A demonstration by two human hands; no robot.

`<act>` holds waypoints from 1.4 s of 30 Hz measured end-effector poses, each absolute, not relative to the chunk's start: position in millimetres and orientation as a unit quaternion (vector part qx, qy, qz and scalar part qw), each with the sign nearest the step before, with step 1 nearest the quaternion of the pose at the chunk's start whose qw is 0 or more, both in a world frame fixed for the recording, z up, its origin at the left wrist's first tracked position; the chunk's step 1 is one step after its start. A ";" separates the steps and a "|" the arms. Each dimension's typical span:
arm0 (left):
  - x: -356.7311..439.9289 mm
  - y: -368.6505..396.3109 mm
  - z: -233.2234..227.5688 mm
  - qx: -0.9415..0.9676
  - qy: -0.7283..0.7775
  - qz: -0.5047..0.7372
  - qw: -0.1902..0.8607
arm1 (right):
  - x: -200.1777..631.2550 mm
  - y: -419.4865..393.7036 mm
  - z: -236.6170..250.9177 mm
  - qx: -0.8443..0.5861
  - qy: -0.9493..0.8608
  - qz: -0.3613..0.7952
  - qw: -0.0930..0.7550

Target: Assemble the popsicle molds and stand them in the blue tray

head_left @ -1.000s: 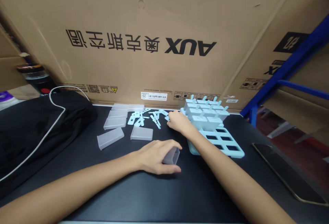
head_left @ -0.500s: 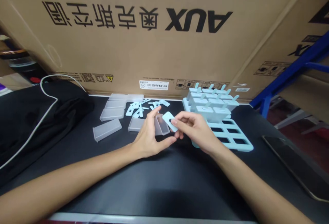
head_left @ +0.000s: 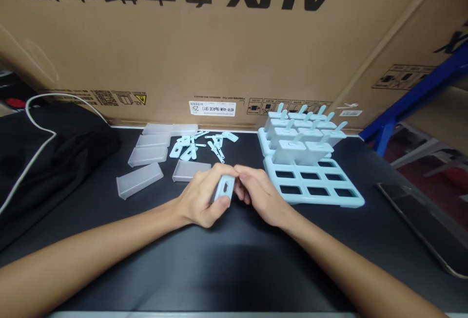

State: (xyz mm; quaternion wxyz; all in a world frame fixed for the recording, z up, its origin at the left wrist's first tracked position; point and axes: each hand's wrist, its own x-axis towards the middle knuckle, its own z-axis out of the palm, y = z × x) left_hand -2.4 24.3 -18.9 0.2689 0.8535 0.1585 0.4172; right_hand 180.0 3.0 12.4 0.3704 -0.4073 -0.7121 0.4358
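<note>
a big cardboard box point(head_left: 234, 40) stands behind the black table point(head_left: 226, 264). at 9 o'clock lies a black bag point(head_left: 44, 162) with one white cable point(head_left: 25, 162); at 3 o'clock one phone point(head_left: 424, 223) and a blue rack point(head_left: 413, 99).

the pale blue tray point(head_left: 318, 191) lies at 3 o'clock from the hands. about six slots show open at its near end, and about eight filled moulds point(head_left: 303, 138) stand at its far end, sticks up.

five clear sleeves point(head_left: 149, 155) lie at 10 o'clock, long sides mostly across. a heap of blue sticks point(head_left: 201, 145) lies at 12 o'clock; the number cannot be counted.

the left hand point(head_left: 203, 198) is closed around one clear sleeve, mostly hidden. on its open end sits the blue lid point(head_left: 224, 189), pinched by the fingers of the right hand point(head_left: 261, 196). its long axis points to 1 o'clock. both hands touch it, and the tray is nearer to the right hand.
</note>
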 end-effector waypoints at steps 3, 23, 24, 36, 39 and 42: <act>1.2 19.5 -18.1 0.882 0.137 0.391 0.223 | 177.5 25.8 7.3 -0.479 -0.699 0.369 0.382; -3.3 19.2 -7.2 0.873 0.260 0.248 0.329 | 158.6 105.7 18.4 -0.624 -0.753 0.148 0.149; -3.1 19.1 -5.3 0.870 0.263 0.245 0.336 | 163.6 101.4 20.1 -0.620 -0.752 0.152 0.167; 0.1 26.3 -12.1 0.826 0.231 0.299 0.418 | 226.0 10.5 55.9 -0.355 -0.727 0.397 0.434; 0.7 26.7 -13.0 0.818 0.225 0.310 0.430 | 229.2 6.4 58.7 -0.327 -0.745 0.372 0.446; 0.2 26.4 -11.6 0.817 0.213 0.305 0.440 | 225.9 5.9 56.5 -0.318 -0.759 0.367 0.433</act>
